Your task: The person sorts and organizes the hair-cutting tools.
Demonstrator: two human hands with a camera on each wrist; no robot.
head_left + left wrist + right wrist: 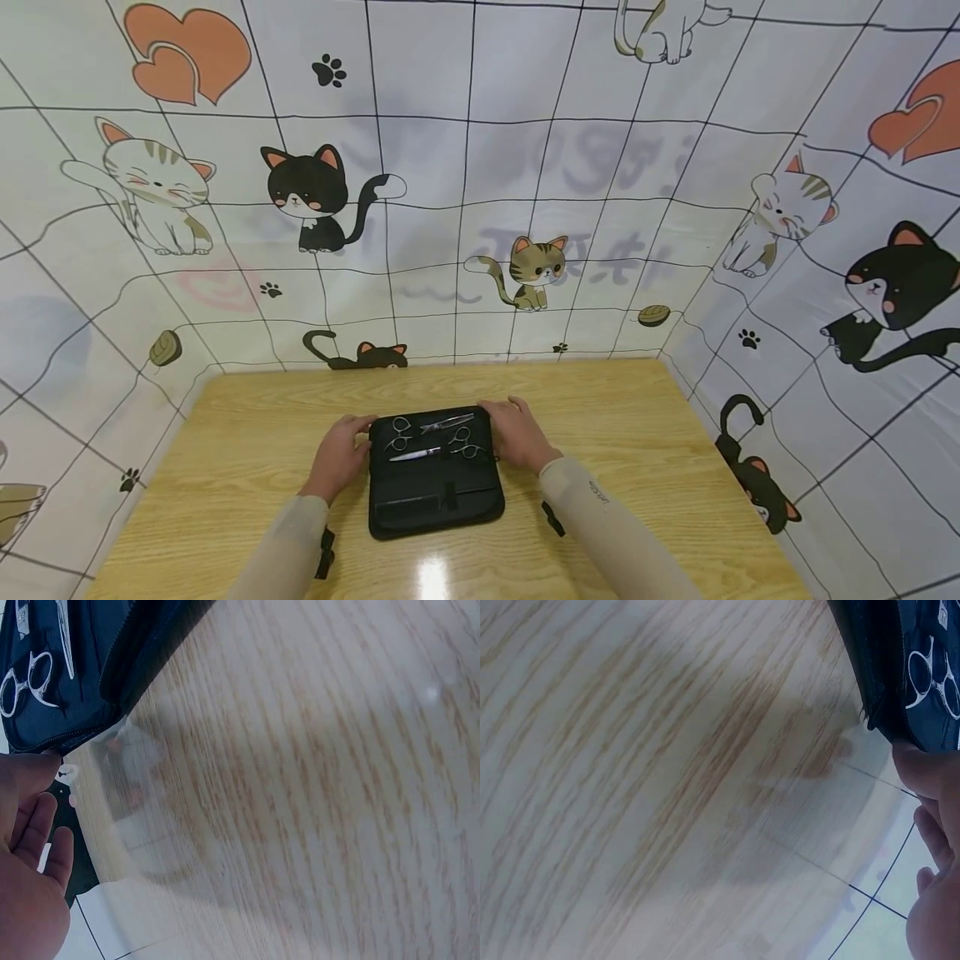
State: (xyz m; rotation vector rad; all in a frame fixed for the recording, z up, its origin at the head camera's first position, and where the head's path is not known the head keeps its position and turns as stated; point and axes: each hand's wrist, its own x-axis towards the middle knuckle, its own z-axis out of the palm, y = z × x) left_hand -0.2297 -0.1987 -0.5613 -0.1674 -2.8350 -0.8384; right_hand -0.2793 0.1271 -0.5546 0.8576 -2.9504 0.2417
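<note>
A black zippered case (408,482) lies unfolded on the table, several shiny metal hairdressing scissors (462,442) set in its far half. Flat pockets cover the near half. My left hand (341,458) grips the case's far left corner, thumb along the zipped edge in the left wrist view, beside a scissors' finger rings (28,684). At the far right corner my right hand (521,435) holds the edge; its thumb (911,769) presses there in the right wrist view. The fingers' undersides are partly hidden by the case.
The light wood table (600,433) extends around the case on all sides. White cloth (420,167) with a black grid and cartoon cats stands behind the table and along both sides. A bright reflection lies on the near tabletop.
</note>
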